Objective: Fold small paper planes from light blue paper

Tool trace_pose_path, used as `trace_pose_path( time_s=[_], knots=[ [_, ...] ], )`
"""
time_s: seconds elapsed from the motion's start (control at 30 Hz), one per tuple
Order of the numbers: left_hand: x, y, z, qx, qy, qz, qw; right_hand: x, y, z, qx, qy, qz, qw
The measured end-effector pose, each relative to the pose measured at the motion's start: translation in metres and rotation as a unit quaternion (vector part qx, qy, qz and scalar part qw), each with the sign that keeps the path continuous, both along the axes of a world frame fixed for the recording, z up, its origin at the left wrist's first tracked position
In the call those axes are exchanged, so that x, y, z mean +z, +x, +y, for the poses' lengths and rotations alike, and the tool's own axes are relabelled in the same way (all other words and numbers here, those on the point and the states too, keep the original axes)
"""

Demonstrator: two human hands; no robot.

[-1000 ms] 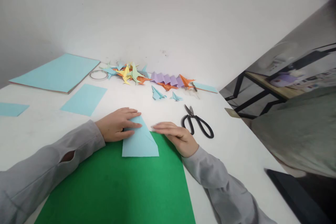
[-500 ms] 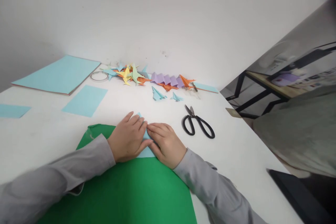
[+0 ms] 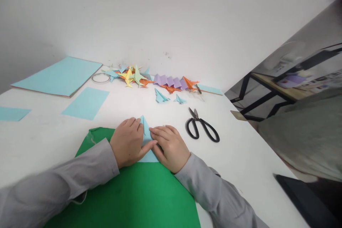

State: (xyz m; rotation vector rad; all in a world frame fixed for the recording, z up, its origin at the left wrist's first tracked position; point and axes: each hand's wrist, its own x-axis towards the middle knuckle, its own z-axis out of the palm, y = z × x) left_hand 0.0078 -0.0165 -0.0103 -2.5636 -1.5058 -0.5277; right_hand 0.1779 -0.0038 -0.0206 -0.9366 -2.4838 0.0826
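Observation:
A light blue sheet of folding paper (image 3: 146, 136), with a pointed, creased top, lies between my hands over the far edge of a green sheet (image 3: 133, 199). My left hand (image 3: 127, 144) rests on its left side, fingers curled and thumb stretched across the paper. On the right side, my right hand (image 3: 171, 148) presses its fingers together against the paper's edge, its thumb near the left thumb. Both palms hide the paper's outer parts. Black-handled scissors (image 3: 205, 128) lie slightly open to the right of my right hand.
Behind, along the wall, sit a pile of folded paper figures (image 3: 129, 76) and a pleated purple paper (image 3: 171, 81). Two small blue folded pieces, one (image 3: 161, 96) larger, lie in front. Blue sheets (image 3: 86, 103) and a stack (image 3: 58, 76) are at left. A dark flat object (image 3: 301, 196) is at right.
The fingers of my left hand have drawn back and curled, uncovering more of the paper's pointed top and its crease. My right hand stays in nearly the same place.

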Motion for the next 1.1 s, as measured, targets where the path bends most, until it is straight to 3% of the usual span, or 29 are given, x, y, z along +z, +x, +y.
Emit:
trace_pose_path(
  time_s=[0.17, 0.33, 0.7, 1.1],
  knots=[
    [0.003, -0.006, 0.009, -0.065, -0.017, -0.028, 0.997, 0.002, 0.0, 0.002, -0.029, -0.007, 0.022, 0.999],
    [-0.001, -0.01, 0.021, -0.107, -0.016, -0.036, 0.993, 0.003, -0.004, 0.009, -0.064, -0.053, -0.028, 0.996],
    [-0.004, -0.014, 0.02, -0.128, -0.012, -0.011, 0.992, 0.001, 0.001, 0.032, -0.054, -0.049, -0.109, 0.991],
    [-0.005, -0.013, 0.019, -0.141, -0.008, 0.017, 0.99, 0.004, -0.001, 0.03, -0.042, -0.016, -0.152, 0.987]
  ],
)
